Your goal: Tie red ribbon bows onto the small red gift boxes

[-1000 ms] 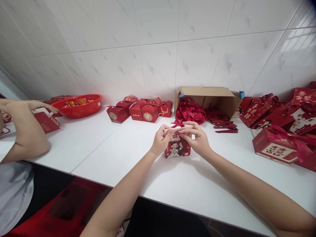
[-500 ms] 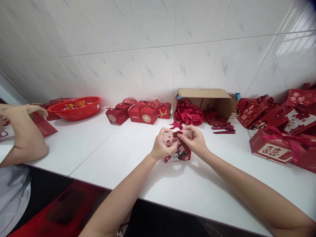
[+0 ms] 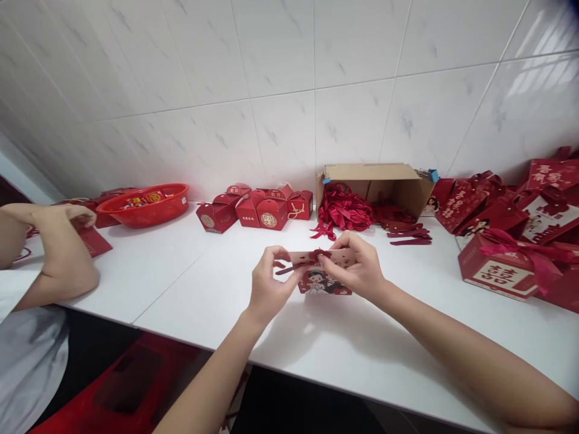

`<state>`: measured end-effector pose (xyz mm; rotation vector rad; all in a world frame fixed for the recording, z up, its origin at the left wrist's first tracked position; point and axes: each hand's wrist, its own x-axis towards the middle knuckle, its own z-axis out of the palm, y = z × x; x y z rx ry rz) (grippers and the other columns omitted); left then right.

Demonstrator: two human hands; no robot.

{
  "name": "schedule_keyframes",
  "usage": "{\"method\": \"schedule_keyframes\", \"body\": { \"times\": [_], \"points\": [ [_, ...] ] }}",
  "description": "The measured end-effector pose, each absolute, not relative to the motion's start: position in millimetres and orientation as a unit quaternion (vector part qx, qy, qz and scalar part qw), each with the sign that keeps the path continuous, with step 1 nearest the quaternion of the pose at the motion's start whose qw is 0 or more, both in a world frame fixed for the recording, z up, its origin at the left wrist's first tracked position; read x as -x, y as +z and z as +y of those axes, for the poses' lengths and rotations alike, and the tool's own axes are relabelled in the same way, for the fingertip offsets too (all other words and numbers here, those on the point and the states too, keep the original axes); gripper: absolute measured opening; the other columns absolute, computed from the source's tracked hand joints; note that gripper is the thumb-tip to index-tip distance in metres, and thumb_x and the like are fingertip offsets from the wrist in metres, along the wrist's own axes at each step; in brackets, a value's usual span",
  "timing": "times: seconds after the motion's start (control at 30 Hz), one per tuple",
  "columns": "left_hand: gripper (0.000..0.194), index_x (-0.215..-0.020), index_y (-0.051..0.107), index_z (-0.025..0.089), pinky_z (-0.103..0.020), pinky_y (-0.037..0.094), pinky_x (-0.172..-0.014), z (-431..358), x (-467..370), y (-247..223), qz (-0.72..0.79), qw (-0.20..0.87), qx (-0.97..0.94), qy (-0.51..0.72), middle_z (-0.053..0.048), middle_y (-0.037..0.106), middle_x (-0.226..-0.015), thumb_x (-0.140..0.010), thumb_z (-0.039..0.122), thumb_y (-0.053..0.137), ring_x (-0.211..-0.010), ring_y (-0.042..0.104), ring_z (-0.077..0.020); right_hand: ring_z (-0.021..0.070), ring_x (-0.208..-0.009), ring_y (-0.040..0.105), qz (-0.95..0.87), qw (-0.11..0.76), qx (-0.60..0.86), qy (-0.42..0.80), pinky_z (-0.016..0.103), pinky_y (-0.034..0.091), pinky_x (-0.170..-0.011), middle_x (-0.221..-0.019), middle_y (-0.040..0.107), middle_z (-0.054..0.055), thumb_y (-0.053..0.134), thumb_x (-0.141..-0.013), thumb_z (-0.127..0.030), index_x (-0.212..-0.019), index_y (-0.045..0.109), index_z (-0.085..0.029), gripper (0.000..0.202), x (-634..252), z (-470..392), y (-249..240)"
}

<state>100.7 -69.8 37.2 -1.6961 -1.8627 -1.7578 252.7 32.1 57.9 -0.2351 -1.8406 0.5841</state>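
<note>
White marbled wall tiles [image 3: 280, 54] rise behind a white counter [image 3: 217, 289], where both hands meet at a small wedding box [image 3: 319, 283] near the front edge. The left hand [image 3: 269, 286] pinches the box's upper left side, with one end of a dark red strip [image 3: 284, 271] poking out beside its thumb. The right hand [image 3: 364, 265] grasps the upper right side, thumb close to the dark red flower piece [image 3: 319, 255] at the top. The box is already folded into shape and upright; the strip's end hangs free, and I cannot tell whether the flower piece is fastened. Just beyond, a cardboard carton [image 3: 375, 172] on its side holds crimson ribbons [image 3: 344, 208], with loose strips [image 3: 409, 235] beside it. Made-up red boxes [image 3: 272, 214] sit left of it, then a red basin [image 3: 151, 212] of sweets. Far right, a larger box [image 3: 500, 271] carries a ribbon; a co-worker's arm [image 3: 67, 259] rests far left.
</note>
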Motion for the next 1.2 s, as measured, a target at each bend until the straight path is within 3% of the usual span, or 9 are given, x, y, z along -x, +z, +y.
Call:
{"method": "schedule_keyframes", "body": {
  "times": [0.07,0.2,0.4,0.47,0.6,0.73,0.9,1.03,1.2],
  "points": [
    [0.010,-0.080,0.059,0.018,-0.024,0.049,-0.063,-85,-97,44,-0.617,0.002,0.567,-0.546,0.001,0.062,-0.073,-0.078,0.025,0.064,-0.066,0.059,-0.0122,0.0088,-0.051,0.045,-0.781,0.567,0.083,0.248,0.021,0.036,-0.046,-0.061,0.051,-0.004,0.065,-0.075,-0.021,-0.073,0.048,-0.019,0.017,-257,27,65],
    [0.010,-0.071,0.066,0.016,-0.024,0.049,-0.058,-112,-91,50,-0.615,-0.026,0.559,-0.555,0.000,0.063,-0.063,-0.078,0.023,0.065,-0.059,0.057,-0.0118,0.0090,-0.052,0.045,-0.778,0.570,0.064,0.256,0.021,0.036,-0.046,-0.063,0.052,-0.003,0.066,-0.074,-0.019,-0.074,0.049,-0.019,0.018,-261,20,71],
    [0.006,-0.076,0.066,0.018,-0.029,0.054,-0.076,-132,-90,64,-0.504,-0.039,0.503,-0.701,-0.003,0.068,-0.082,-0.081,0.018,0.064,-0.082,0.066,-0.0163,0.0123,-0.056,0.051,-0.817,0.535,-0.057,0.207,0.024,0.039,-0.048,-0.067,0.055,0.001,0.062,-0.074,-0.012,-0.079,0.049,-0.019,0.015,-259,9,66],
    [0.003,-0.083,0.064,0.019,-0.028,0.056,-0.073,-134,-98,75,-0.485,-0.039,0.489,-0.724,0.000,0.068,-0.079,-0.081,0.017,0.064,-0.075,0.067,-0.0142,0.0134,-0.057,0.052,-0.823,0.527,-0.108,0.184,0.024,0.040,-0.049,-0.067,0.056,0.002,0.060,-0.075,-0.010,-0.081,0.049,-0.019,0.016,-259,1,66],
    [0.039,-0.104,0.052,0.028,-0.018,0.054,-0.055,-134,-116,98,-0.460,-0.010,0.520,-0.720,0.009,0.065,-0.065,-0.075,0.007,0.069,-0.055,0.063,-0.0086,0.0148,-0.059,0.054,-0.824,0.521,-0.163,0.150,0.028,0.044,-0.053,-0.065,0.055,0.002,0.059,-0.076,-0.007,-0.080,0.047,-0.019,0.018,-263,-12,70],
    [0.018,-0.093,0.064,0.021,-0.023,0.058,-0.063,-139,-116,104,-0.480,-0.027,0.610,-0.630,0.000,0.070,-0.076,-0.081,0.008,0.061,-0.068,0.069,-0.0140,0.0148,-0.060,0.054,-0.826,0.508,-0.187,0.155,0.029,0.046,-0.056,-0.066,0.056,0.002,0.059,-0.076,-0.007,-0.082,0.048,-0.019,0.017,-267,-14,73],
    [0.029,-0.108,0.067,0.025,-0.035,0.059,-0.080,-147,-106,96,-0.460,-0.116,0.678,-0.562,-0.008,0.072,-0.100,-0.085,0.011,0.056,-0.093,0.069,-0.0220,0.0143,-0.059,0.055,-0.817,0.504,-0.184,0.212,0.027,0.047,-0.054,-0.065,0.057,0.001,0.060,-0.076,-0.011,-0.084,0.049,-0.020,0.017,-269,-13,77],
    [0.023,-0.090,0.075,0.025,-0.034,0.060,-0.077,-145,-113,93,-0.471,-0.106,0.659,-0.577,-0.009,0.070,-0.101,-0.074,0.011,0.070,-0.092,0.068,-0.0229,0.0141,-0.058,0.055,-0.817,0.489,-0.187,0.242,0.027,0.047,-0.054,-0.065,0.058,0.001,0.061,-0.076,-0.012,-0.086,0.050,-0.021,0.017,-270,-14,78],
    [0.015,-0.086,0.076,0.022,-0.027,0.061,-0.060,-143,-124,89,-0.458,-0.231,0.583,-0.630,-0.007,0.074,-0.082,-0.077,0.013,0.069,-0.073,0.070,-0.0196,0.0145,-0.061,0.058,-0.817,0.472,-0.170,0.284,0.025,0.047,-0.052,-0.069,0.059,0.003,0.062,-0.072,-0.008,-0.083,0.050,-0.019,0.020,-272,-16,79]
  ]
}}
